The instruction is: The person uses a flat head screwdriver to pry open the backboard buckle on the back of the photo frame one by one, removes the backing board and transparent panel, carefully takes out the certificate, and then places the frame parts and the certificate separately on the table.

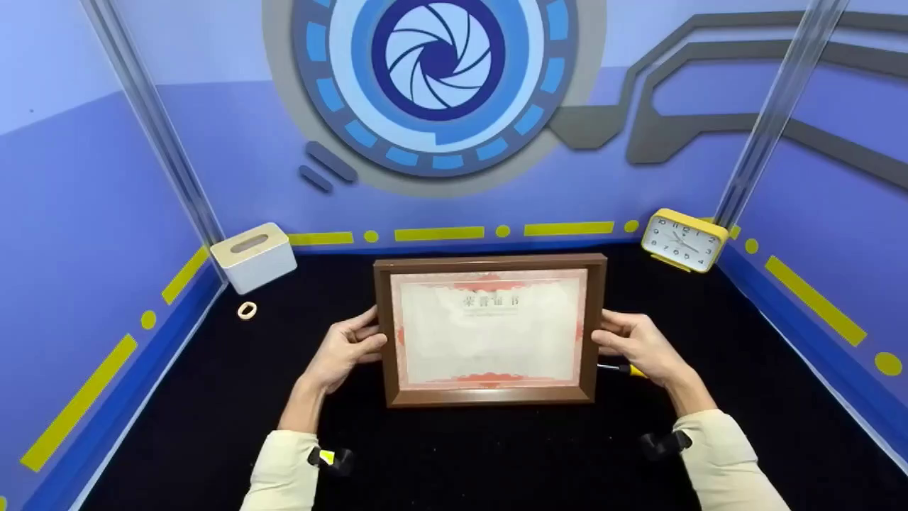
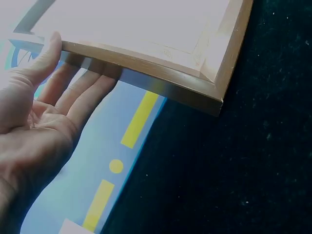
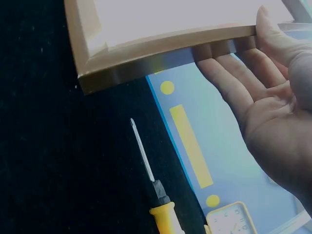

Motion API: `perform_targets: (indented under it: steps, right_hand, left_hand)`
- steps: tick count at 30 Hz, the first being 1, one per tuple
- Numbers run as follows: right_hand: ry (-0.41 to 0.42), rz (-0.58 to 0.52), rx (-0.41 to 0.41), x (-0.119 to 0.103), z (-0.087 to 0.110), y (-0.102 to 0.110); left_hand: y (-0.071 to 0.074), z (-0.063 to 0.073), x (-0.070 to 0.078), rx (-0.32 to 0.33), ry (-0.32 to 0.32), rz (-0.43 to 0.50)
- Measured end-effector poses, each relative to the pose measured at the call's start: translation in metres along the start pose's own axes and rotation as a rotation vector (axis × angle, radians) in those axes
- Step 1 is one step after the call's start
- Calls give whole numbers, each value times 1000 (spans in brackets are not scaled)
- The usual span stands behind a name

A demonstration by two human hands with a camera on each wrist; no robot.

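Both hands hold a brown picture frame (image 1: pixel 489 397) upright and tilted, its front with a red-bordered certificate (image 1: pixel 489 341) turned to the head view; the printing on it is upside down. My left hand (image 1: pixel 345 348) grips the left side, thumb on the front edge and fingers behind, as the left wrist view also shows. On the opposite side my right hand (image 1: pixel 638 344) grips in the same way. A screwdriver (image 3: pixel 165 214) with a yellow handle lies on the black cloth beside the frame, partly hidden by the right hand in the head view.
At the back left stands a white tissue box (image 1: pixel 259 262) with a wooden top. A small light-coloured ring (image 1: pixel 247 311) lies in front of it. In the back right corner is a yellow alarm clock (image 1: pixel 684 241). Printed blue walls (image 1: pixel 567 199) enclose the black table surface (image 1: pixel 454 461).
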State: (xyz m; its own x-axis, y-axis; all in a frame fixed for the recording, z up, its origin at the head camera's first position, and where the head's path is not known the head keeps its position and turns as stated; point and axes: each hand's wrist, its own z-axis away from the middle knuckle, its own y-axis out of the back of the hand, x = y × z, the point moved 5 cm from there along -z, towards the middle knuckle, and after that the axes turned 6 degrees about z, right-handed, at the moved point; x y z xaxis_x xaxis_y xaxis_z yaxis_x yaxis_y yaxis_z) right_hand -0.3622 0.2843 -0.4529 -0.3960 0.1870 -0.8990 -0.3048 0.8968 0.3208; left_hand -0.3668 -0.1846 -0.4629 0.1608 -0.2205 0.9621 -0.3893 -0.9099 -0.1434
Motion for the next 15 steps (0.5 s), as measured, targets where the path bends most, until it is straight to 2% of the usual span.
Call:
perform_targets:
  steps: [8,15]
  right_hand:
    - [10,25,35,-8,1,-1]
    - [79,85,64,-14,-1,0]
  left_hand:
    - [-1,5,13,-11,-15,-92]
    - [-2,2,26,-25,-133,-166]
